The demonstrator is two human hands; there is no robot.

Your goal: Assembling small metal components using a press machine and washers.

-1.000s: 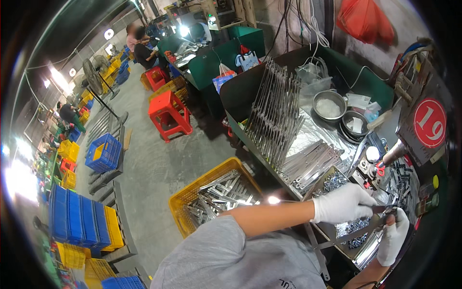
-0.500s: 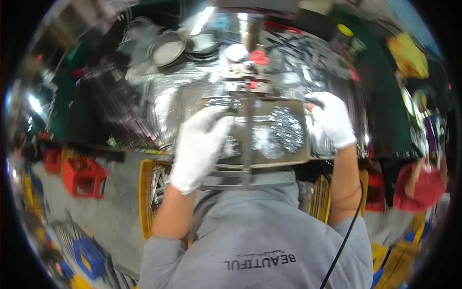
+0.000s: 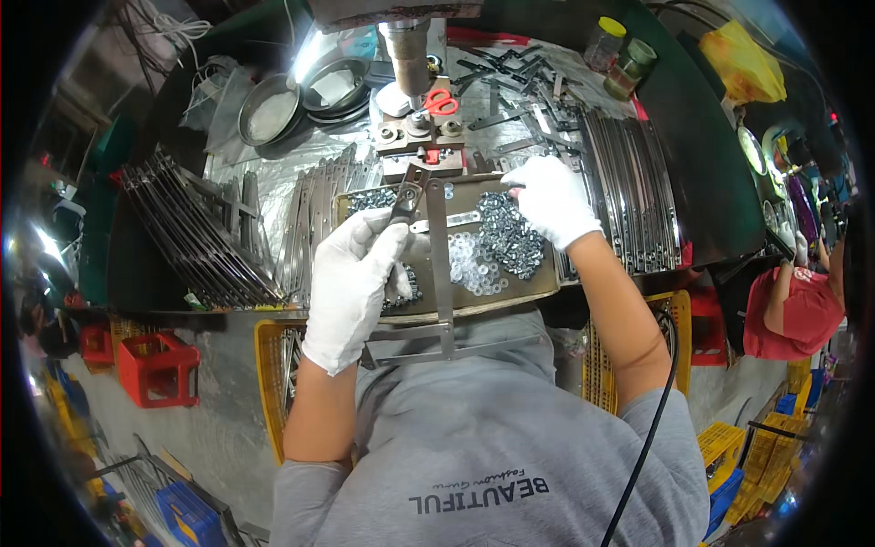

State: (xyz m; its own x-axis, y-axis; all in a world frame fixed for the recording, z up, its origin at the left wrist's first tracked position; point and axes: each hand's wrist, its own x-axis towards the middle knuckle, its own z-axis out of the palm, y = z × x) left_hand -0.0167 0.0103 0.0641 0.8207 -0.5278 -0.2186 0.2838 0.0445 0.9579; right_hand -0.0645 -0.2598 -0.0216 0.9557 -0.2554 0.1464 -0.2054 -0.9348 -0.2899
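Note:
In white gloves, my left hand (image 3: 351, 283) is closed round the end of a flat metal linkage (image 3: 441, 264). One of its bars runs down over the tray to a crossbar near my lap. Its dark jointed end sticks up past my fingers, just below the press fixture (image 3: 419, 146). My right hand (image 3: 553, 201) is pinched over the tray's far right edge, beside a heap of small metal rivets (image 3: 512, 239). Whatever lies between its fingertips is hidden. White washers (image 3: 474, 264) are heaped left of the rivets in the shallow tray (image 3: 510, 299).
Stacked flat bars (image 3: 205, 232) stand at the left, more bars (image 3: 629, 191) at the right. Loose dark strips (image 3: 519, 73) lie behind. Red scissors (image 3: 441, 102) rest by the press punch (image 3: 406, 55). Round pans (image 3: 271, 111) and jars (image 3: 629, 71) sit farther back. A co-worker's red sleeve (image 3: 793, 314) shows at right.
My right hand has moved left, from over the bars beside the tray to the tray's far right edge. The linkage's dark end now shows above my left fingers. The view has shifted and sharpened.

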